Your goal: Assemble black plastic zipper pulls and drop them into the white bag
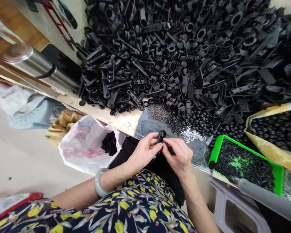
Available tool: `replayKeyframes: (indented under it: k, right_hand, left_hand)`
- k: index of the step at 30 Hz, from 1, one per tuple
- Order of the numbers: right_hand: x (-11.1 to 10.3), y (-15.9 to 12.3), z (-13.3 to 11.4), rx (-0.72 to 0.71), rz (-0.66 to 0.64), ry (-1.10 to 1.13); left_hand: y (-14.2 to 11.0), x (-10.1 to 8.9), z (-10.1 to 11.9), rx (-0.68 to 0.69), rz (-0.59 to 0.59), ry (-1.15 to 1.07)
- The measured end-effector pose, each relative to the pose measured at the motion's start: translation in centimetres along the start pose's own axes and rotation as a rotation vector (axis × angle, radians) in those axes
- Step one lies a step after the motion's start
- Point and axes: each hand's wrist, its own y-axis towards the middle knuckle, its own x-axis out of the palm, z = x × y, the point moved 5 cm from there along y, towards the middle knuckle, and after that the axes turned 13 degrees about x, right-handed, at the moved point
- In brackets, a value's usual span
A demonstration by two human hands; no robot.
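Observation:
My left hand [146,150] pinches a small black plastic part [162,134] with a rounded, ring-like end, holding it over my lap at the table's front edge. Close against it, my right hand [178,155] has thumb and fingertips pressed together at the part's lower right side. Whatever tiny piece lies between those right fingertips is hidden. Just beyond my hands lie a heap of short silver pins [191,134], a patch of tiny grey metal pieces [160,113] and many black beads [201,121].
Black plastic pieces [140,58] are heaped across the table. At right sit a green tray [215,152] of small black and green bits and a yellow bag [264,142] of black balls. A white plastic bag [75,152] hangs at left, below a steel flask [36,64] and red-handled scissors [59,22].

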Motion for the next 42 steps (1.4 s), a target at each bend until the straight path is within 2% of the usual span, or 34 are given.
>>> replayKeyframes:
  k: [6,14,22,30,42]
  right_hand:
    - [0.3,-0.5,-0.1,-0.027,-0.047,-0.074]
    - [0.6,-1.0,0.1,0.019,-0.1,-0.151]
    - [0.1,-0.1,-0.8,0.032,-0.155,-0.181]
    - [0.2,0.2,-0.8,0.067,-0.204,-0.168]
    - [0.3,0.9,-1.2,0.06,-0.251,-0.272]
  left_hand:
    - [-0.2,-0.3,-0.7,-0.026,-0.008,0.036]
    - [-0.3,-0.3,-1.8,-0.031,-0.016,0.004]
    - [-0.4,-0.6,-1.7,0.0,-0.048,0.088]
    - [-0.1,-0.7,-1.9,0.016,-0.058,0.073]
    - [0.0,-0.9,-2.1,0.042,-0.073,0.071]
